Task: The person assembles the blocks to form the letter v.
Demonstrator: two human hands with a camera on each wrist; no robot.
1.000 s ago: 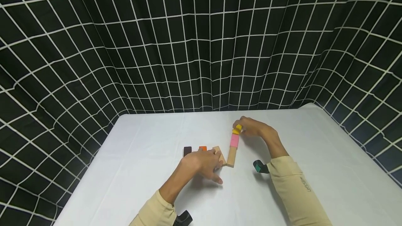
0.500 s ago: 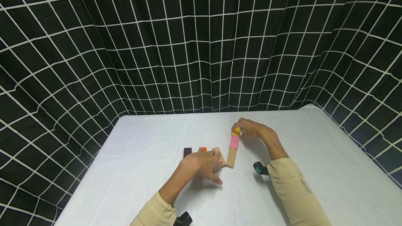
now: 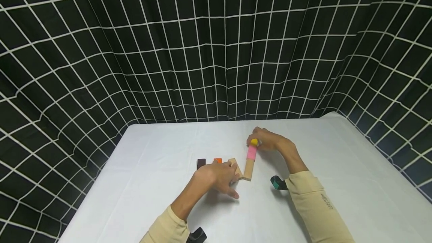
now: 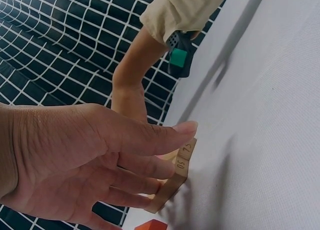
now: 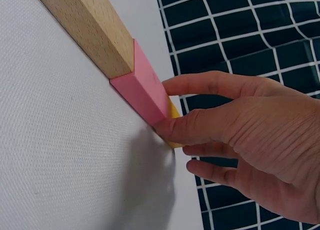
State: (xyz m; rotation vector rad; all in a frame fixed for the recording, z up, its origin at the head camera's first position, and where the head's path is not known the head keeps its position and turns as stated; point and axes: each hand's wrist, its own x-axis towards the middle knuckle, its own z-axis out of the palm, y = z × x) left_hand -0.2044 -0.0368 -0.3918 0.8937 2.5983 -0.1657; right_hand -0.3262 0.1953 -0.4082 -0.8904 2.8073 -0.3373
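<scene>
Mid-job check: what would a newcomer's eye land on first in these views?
Probably the white-gridded black cloth rising behind and on both sides of the white table. Next, the pink block, in line between a plain wooden block and the yellow block that the right hand pinches. The bright orange block also stands out, partly hidden by the left hand.
</scene>
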